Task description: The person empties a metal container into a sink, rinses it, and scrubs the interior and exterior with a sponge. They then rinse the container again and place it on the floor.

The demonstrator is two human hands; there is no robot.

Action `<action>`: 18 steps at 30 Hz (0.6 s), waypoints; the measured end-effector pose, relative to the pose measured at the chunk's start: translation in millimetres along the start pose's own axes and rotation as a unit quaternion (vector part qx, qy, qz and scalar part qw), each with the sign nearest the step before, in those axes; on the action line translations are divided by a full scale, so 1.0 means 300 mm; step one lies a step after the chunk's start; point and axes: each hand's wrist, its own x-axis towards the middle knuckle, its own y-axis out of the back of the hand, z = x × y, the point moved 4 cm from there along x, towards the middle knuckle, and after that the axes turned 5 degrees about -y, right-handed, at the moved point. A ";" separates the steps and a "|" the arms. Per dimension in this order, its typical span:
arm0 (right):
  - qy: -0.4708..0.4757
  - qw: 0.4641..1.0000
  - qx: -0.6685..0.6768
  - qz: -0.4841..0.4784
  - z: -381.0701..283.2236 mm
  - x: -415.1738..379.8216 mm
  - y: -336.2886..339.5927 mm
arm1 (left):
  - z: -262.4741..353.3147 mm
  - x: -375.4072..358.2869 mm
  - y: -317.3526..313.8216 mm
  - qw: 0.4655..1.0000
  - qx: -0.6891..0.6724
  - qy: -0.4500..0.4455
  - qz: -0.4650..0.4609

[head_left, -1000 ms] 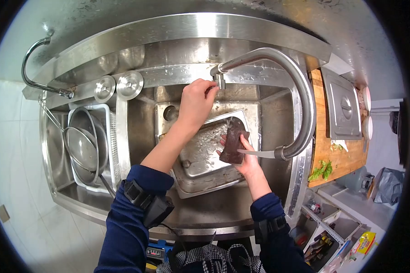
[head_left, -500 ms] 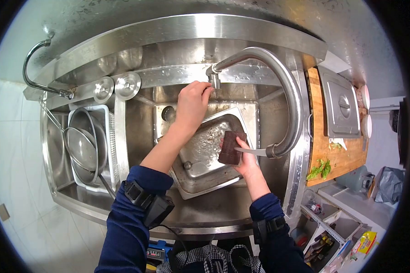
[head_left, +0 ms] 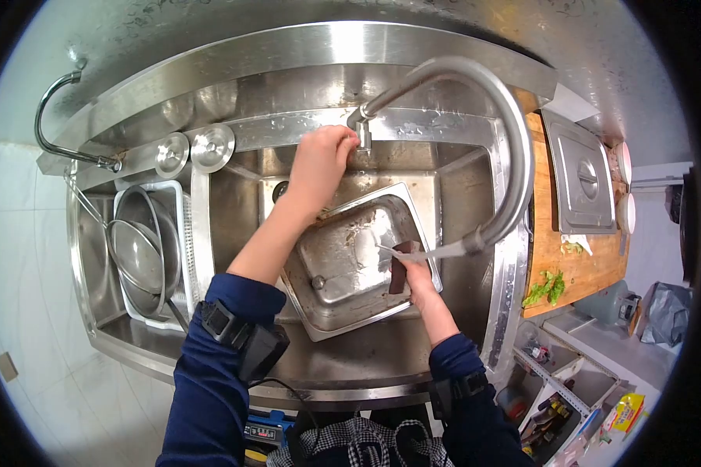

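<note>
My left hand is closed at the faucet's base, its fingertips on the small handle beside the metal fitting. In my right hand is a dark brown block, seen nearly edge-on, over the right part of a rectangular metal pan. The pan lies tilted in the sink. From the curved faucet a stream of water passes over my right hand into the pan. A small round object lies on the pan's bottom.
On the left, a white basket holds round strainers. Two metal discs rest on the sink ledge. A second faucet stands far left. At right, a wooden board bears a lidded metal container and green leaves.
The brown block has turned from flat to nearly edge-on. The water stream now reaches further left into the pan. My left hand has shifted slightly up and left.
</note>
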 end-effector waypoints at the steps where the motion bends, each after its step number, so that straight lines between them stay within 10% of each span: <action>1: 0.000 1.000 0.000 0.001 -0.014 -0.009 -0.001 | 0.003 0.021 0.004 0.999 -0.031 0.017 -0.023; 12: 0.001 0.999 0.025 -0.033 -0.014 -0.045 0.004 | -0.231 0.002 0.033 0.893 -0.294 0.341 -0.020; 18: -0.012 0.999 0.043 -0.026 0.023 -0.052 0.026 | -0.174 -0.055 0.000 0.902 -0.329 0.280 -0.002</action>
